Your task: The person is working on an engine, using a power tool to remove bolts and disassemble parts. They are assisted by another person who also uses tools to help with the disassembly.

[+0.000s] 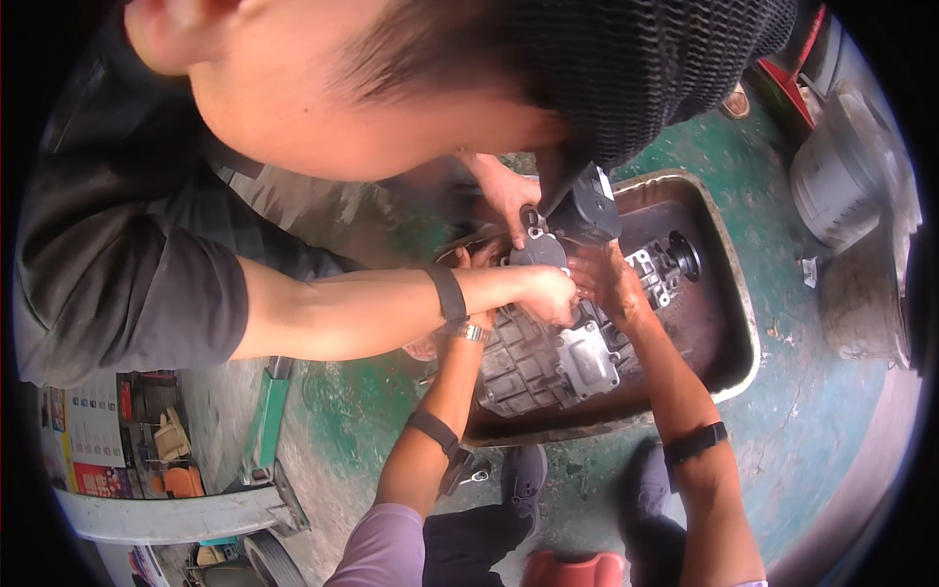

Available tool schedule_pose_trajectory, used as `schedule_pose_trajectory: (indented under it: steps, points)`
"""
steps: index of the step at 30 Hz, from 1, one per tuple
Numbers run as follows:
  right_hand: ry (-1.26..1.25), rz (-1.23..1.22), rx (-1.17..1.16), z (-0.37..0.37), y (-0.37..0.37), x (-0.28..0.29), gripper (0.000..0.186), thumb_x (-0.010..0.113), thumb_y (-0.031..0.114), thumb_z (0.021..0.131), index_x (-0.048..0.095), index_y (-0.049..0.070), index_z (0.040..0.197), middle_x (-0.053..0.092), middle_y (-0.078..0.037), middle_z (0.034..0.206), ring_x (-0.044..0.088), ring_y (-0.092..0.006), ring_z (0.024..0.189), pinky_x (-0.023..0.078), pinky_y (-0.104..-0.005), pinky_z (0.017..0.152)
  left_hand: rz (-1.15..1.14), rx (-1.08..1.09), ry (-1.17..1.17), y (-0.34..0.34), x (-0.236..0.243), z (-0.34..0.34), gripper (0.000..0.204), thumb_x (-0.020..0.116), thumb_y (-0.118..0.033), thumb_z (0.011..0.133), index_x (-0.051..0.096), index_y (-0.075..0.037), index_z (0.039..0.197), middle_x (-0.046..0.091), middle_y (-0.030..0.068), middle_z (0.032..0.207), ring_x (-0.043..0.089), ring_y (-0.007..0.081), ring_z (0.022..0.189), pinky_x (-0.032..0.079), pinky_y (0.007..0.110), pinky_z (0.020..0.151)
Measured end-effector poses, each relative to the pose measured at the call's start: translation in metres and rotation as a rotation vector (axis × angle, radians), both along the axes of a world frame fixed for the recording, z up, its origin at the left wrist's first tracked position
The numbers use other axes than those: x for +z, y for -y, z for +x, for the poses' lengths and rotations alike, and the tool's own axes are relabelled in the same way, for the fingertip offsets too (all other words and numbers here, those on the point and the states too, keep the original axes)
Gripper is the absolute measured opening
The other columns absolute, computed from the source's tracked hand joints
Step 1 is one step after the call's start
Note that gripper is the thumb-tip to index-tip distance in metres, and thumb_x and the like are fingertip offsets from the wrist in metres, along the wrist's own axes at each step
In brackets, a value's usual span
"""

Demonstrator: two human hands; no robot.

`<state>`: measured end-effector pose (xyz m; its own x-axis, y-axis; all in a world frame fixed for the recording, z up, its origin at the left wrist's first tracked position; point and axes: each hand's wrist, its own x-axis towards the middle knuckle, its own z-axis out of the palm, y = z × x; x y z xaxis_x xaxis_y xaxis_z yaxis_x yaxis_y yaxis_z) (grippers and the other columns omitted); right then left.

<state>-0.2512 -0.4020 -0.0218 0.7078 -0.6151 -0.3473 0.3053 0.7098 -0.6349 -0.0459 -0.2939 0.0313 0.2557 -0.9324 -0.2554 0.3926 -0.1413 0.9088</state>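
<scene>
A silver gearbox casing (518,362) lies in a large shallow tray (732,235). My left hand (476,258) is at the casing's far left; another person's forearm hides much of it, but the fingertips that show are apart. To the right of a round grey metal cover (536,251), my right hand (611,284) has its fingers stretched out toward it, touching or nearly so. The other person's one hand (504,196) grips the cover's far end. Their other hand (548,293) is closed at its near edge, and what it may hold is hidden.
The co-worker's head and cap (646,68) lean low over the tray. A black-flanged shaft end (685,256) sticks out at the gearbox's right. Buckets (841,176) stand right, a green-and-grey metal frame (264,430) left. A red stool (572,569) is between my feet.
</scene>
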Motion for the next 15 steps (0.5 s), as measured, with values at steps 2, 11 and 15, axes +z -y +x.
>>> schedule_pose_trajectory:
  steps: [2, 11, 15]
  points:
    - [-0.037, 0.007, -0.01, 0.002, 0.0, 0.001, 0.08, 0.036, 0.066, 0.093, 0.045, -0.003, 0.134, 0.062, -0.019, 0.118, 0.063, -0.0293, 0.103, 0.051, -0.0413, 0.087, -0.064, 0.198, 0.143, -0.008, -0.006, -0.005, 0.026, 0.064, -0.025, 0.087, 0.064, -0.006, 0.104, 0.064, 0.0056, 0.094, 0.057, 0.0196, 0.083, 0.046, 0.032, 0.074]
    - [-0.061, 0.027, 0.03, 0.004, 0.002, 0.005, 0.083, 0.038, 0.063, 0.094, 0.037, -0.008, 0.136, 0.056, -0.023, 0.124, 0.059, -0.031, 0.11, 0.05, -0.0404, 0.089, -0.131, 0.218, 0.416, -0.004, -0.029, 0.0, 0.034, 0.067, -0.03, 0.09, 0.066, -0.005, 0.114, 0.065, 0.0001, 0.106, 0.055, 0.0101, 0.094, 0.044, 0.026, 0.084]
    - [-0.078, 0.043, 0.006, 0.005, 0.002, 0.004, 0.078, 0.04, 0.059, 0.095, 0.038, -0.007, 0.137, 0.061, -0.023, 0.12, 0.062, -0.0325, 0.108, 0.053, -0.04, 0.085, -0.164, 0.236, 0.242, -0.005, -0.037, 0.003, 0.039, 0.069, -0.031, 0.089, 0.064, -0.006, 0.117, 0.065, -0.0001, 0.107, 0.055, 0.0104, 0.095, 0.044, 0.026, 0.085]
